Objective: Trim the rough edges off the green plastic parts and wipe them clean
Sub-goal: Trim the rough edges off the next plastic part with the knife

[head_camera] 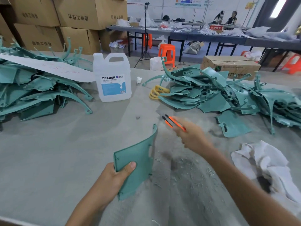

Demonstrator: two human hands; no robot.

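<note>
1. The counter (pixel 48 152) is covered in grey cloth and fills most of the view, from its near edge to its far edge
2. A heap of green plastic parts (pixel 32 92) lies along the left edge, with a long white sheet (pixel 48 67) lying across its top
3. A second heap of green parts (pixel 228 92) spreads from the far edge to the right edge, with one flat piece lying loose on its near side
4. A crumpled white cloth (pixel 263 163) lies near the right edge, towards the near corner
5. A white jug (pixel 112 79) marked DEXCON stands upright near the far edge, between the two heaps
6. A single curved green part (pixel 136 160) is held upright over the middle of the counter – the left hand (pixel 112 178) grips its lower left edge, thumb on the front face and fingers hidden behind it
7. Pale shavings (pixel 184 167) lie scattered on the counter just right of that part
8. The right hand (pixel 193 137), blurred, has its fingers curled round an orange utility knife (pixel 172 122) – the knife points towards the far edge and is clear of the held part
9. Yellow rings (pixel 156 93) lie against the second heap's left side
10. A small white wad (pixel 139 79) sits just right of the jug
</note>
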